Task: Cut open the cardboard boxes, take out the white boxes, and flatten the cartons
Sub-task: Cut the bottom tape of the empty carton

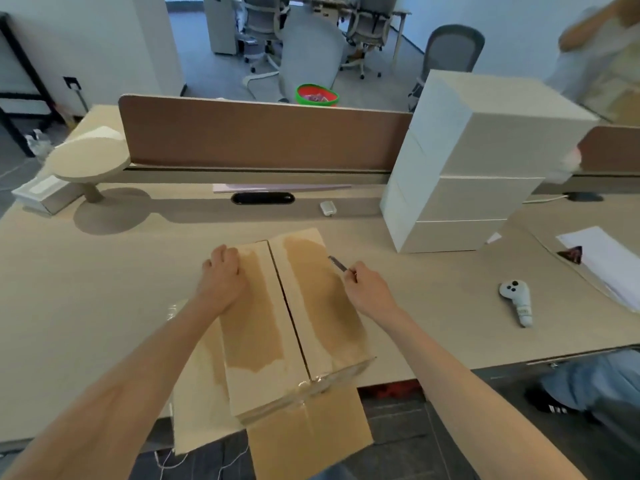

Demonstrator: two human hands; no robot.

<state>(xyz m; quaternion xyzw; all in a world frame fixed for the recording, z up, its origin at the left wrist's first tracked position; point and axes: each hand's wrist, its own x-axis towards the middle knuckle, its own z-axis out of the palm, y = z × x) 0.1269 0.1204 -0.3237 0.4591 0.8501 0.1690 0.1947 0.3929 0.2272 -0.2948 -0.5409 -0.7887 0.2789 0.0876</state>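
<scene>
1. Steadying carton (pixel 304 306) on desk (pixel 104 289): left hand (pixel 221 268) curls over far-left corner, likely against sliding.
2. Right hand (pixel 367 289) grips knife (pixel 337 264), blade at carton's right edge.
3. White boxes (pixel 485 161) stacked well right, out of the way.

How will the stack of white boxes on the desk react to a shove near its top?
The stack of white boxes is three high, taller than wide, so it could tip. The top box sits skewed on the others and may slide off first. Smooth faces probably offer little friction.
</scene>
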